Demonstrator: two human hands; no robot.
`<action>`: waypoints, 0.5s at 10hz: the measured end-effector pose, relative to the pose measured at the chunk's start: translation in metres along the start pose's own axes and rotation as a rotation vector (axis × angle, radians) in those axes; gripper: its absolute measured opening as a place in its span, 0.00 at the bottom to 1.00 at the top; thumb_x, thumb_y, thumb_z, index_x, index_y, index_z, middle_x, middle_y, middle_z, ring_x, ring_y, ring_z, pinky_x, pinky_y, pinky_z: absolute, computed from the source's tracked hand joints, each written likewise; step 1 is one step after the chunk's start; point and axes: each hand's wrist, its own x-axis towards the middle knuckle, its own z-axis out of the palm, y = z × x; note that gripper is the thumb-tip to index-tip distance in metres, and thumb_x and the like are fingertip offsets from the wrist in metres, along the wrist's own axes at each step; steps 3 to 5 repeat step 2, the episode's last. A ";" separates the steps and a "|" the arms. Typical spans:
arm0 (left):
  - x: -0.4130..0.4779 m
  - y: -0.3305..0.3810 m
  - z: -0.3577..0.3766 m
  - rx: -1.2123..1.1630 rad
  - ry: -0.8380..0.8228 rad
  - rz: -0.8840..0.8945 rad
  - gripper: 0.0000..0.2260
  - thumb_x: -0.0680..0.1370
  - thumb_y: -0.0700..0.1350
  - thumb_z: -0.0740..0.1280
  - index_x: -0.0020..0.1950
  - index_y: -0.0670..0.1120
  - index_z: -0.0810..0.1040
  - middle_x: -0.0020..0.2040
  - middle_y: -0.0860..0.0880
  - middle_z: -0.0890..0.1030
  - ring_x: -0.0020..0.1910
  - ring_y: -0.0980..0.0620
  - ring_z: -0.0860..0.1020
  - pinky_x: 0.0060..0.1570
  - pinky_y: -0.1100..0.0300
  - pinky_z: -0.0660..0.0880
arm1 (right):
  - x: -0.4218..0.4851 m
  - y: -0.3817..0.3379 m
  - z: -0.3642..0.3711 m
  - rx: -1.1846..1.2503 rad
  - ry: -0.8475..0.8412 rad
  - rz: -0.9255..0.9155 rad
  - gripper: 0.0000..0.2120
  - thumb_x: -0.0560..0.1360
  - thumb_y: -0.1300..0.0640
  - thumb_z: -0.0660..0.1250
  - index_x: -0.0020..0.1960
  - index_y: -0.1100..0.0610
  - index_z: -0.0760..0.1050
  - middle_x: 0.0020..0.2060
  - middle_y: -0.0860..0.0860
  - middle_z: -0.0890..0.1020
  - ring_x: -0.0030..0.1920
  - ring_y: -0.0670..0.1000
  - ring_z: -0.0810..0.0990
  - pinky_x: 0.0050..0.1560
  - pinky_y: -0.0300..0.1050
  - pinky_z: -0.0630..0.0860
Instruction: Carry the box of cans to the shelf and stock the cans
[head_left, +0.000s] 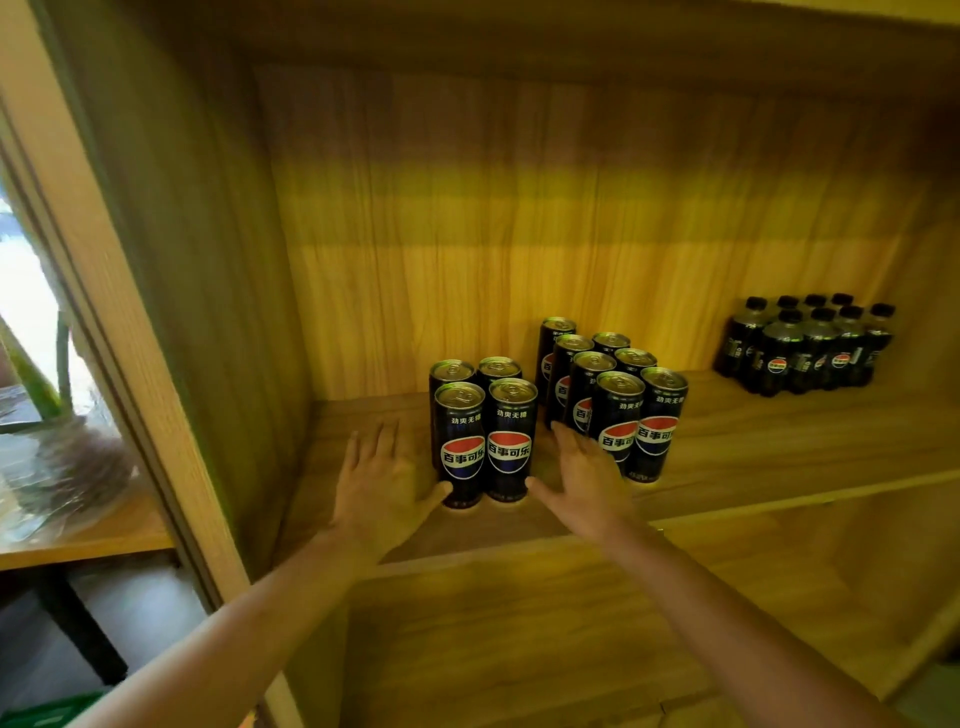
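Note:
Several slim black cola cans stand upright on the wooden shelf board (779, 452). A near block of cans (485, 441) sits in the middle, two rows deep. A larger group of cans (618, 400) stands just to its right and further back. My left hand (382, 486) lies flat and open at the left side of the near block, thumb touching the front left can's base. My right hand (584, 480) is open on the right side, its thumb at the front right can's base, fingers between the two groups. The box is not in view.
A pack of small black bottles (802, 345) stands at the shelf's back right. The cabinet's left wall (208, 312) is close to my left hand. A table with a plant (62, 467) stands outside to the left. A lower shelf (571, 649) lies below.

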 end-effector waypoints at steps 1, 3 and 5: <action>-0.006 -0.003 -0.034 0.046 0.054 0.042 0.38 0.74 0.64 0.58 0.75 0.43 0.49 0.77 0.43 0.53 0.76 0.45 0.51 0.74 0.48 0.45 | -0.003 -0.019 -0.037 -0.121 0.139 -0.121 0.35 0.73 0.45 0.63 0.72 0.59 0.54 0.72 0.56 0.63 0.72 0.56 0.62 0.71 0.51 0.59; -0.014 -0.001 -0.053 0.039 0.044 0.097 0.38 0.74 0.63 0.58 0.75 0.42 0.50 0.77 0.43 0.53 0.76 0.45 0.52 0.75 0.48 0.46 | -0.010 -0.031 -0.055 -0.173 0.119 -0.223 0.35 0.72 0.44 0.63 0.72 0.58 0.55 0.72 0.56 0.62 0.72 0.55 0.61 0.72 0.50 0.56; -0.014 -0.001 -0.053 0.039 0.044 0.097 0.38 0.74 0.63 0.58 0.75 0.42 0.50 0.77 0.43 0.53 0.76 0.45 0.52 0.75 0.48 0.46 | -0.010 -0.031 -0.055 -0.173 0.119 -0.223 0.35 0.72 0.44 0.63 0.72 0.58 0.55 0.72 0.56 0.62 0.72 0.55 0.61 0.72 0.50 0.56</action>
